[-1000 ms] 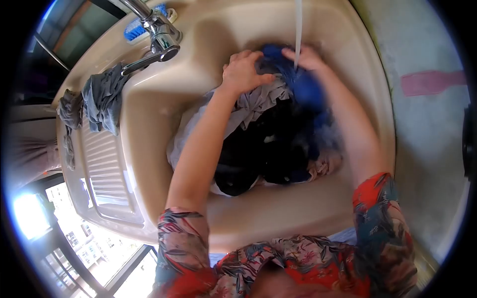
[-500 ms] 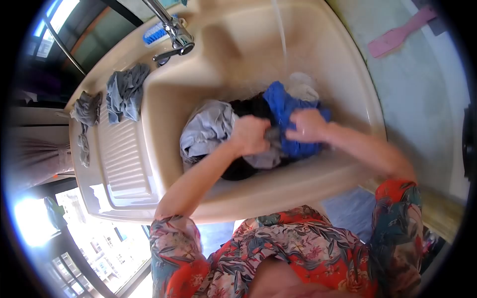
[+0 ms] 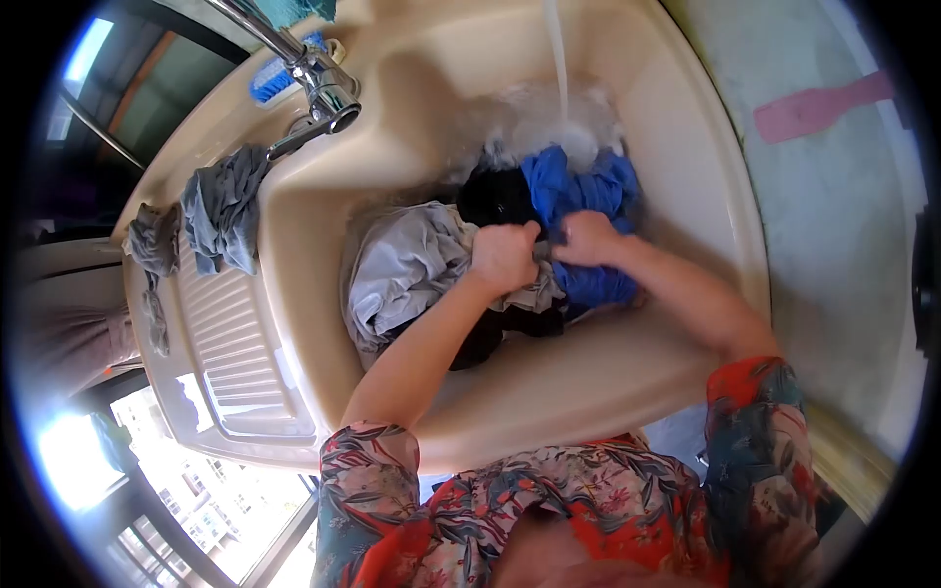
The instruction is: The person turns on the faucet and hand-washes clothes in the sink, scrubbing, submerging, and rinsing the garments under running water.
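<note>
Wet clothes lie heaped in the beige sink basin [image 3: 676, 338]. My left hand [image 3: 506, 259] is closed in a fist on a grey garment [image 3: 542, 293], between a pale grey garment [image 3: 404, 265] and a black one [image 3: 495, 198]. Close by on the right, my right hand [image 3: 588, 239] is also closed, over a blue garment [image 3: 600, 186]. A short stretch of grey cloth spans the gap between my fists, so both seem to grip the same piece. My fingers hide most of it.
Water pours from above into the far part of the basin. A chrome tap [image 3: 328, 93] and a blue brush [image 3: 272, 80] are at the back left. Grey cloths [image 3: 223, 209] lie on the ribbed drainboard [image 3: 235, 338]. A pink paddle [image 3: 809, 113] rests on the right ledge.
My hands have come closer together, the right one shifting left off the middle of the blue garment. Foaming water now shows behind the clothes. The camera view has shifted slightly.
</note>
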Demonstrator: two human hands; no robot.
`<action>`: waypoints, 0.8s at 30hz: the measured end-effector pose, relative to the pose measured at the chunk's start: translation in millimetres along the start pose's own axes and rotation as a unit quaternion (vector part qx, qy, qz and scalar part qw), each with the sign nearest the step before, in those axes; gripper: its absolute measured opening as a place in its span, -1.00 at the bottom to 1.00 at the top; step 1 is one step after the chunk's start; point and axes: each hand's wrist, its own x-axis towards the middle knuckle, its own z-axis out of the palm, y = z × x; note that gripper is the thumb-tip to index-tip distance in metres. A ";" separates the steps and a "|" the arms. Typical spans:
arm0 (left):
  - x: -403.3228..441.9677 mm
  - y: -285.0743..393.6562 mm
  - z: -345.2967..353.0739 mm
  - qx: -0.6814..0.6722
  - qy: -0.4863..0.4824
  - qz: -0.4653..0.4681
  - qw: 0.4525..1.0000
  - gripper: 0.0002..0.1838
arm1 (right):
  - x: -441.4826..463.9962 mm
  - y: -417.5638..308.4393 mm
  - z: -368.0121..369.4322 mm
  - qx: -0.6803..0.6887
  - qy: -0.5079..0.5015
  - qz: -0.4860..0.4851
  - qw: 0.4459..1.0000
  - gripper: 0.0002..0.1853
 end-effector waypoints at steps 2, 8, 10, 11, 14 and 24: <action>24.4 -20.2 -28.0 -0.104 -0.119 0.028 0.987 -0.60 | 17.7 17.1 -51.2 0.108 -0.165 -0.020 0.980 -0.53; 88.4 -84.0 -31.8 -0.151 0.076 -0.108 0.980 -0.18 | 92.0 119.6 -33.1 0.071 0.243 0.084 0.964 -0.38; 101.2 -105.6 12.3 -0.218 0.057 -0.117 0.967 -0.21 | 89.7 96.7 -28.3 0.091 0.218 0.118 0.964 -0.38; 98.3 -109.0 26.6 -0.252 0.043 -0.124 0.959 -0.22 | 99.3 106.3 -12.4 0.123 0.219 0.146 0.957 -0.38; 81.9 -96.3 3.0 -0.232 -0.065 -0.163 0.957 -0.24 | 95.9 106.9 12.9 0.196 0.197 0.191 0.941 -0.42; -55.2 21.7 -92.0 -0.333 0.145 -0.036 0.931 -0.54 | -60.4 -56.0 -128.7 0.300 0.248 0.017 0.921 -0.53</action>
